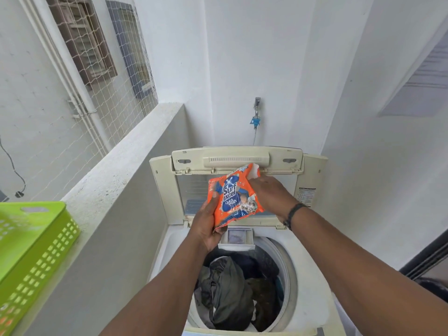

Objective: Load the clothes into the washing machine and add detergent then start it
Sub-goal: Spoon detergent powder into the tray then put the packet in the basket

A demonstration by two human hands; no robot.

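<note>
1. A glossy, crinkled orange and blue detergent packet (234, 196), flat and roughly rectangular, is hovering over the open washing machine (169, 241), just above its small square detergent drawer (237, 238).
2. The left hand (208, 225) is gripping the packet's lower edge at 7 o'clock, fingers curled round it; the right hand (269, 194) is pinching its upper corner at 2 o'clock.
3. Dark, rumpled clothes (230, 292) are filling the round drum below.
4. The cream plastic lid (238, 161) is standing upright behind the packet.
5. A perforated green basket (36, 246) is sitting on the speckled ledge (116, 166) at 9 o'clock.
6. The packet's long axis is running from 7 to 1 o'clock, torn top uppermost.
</note>
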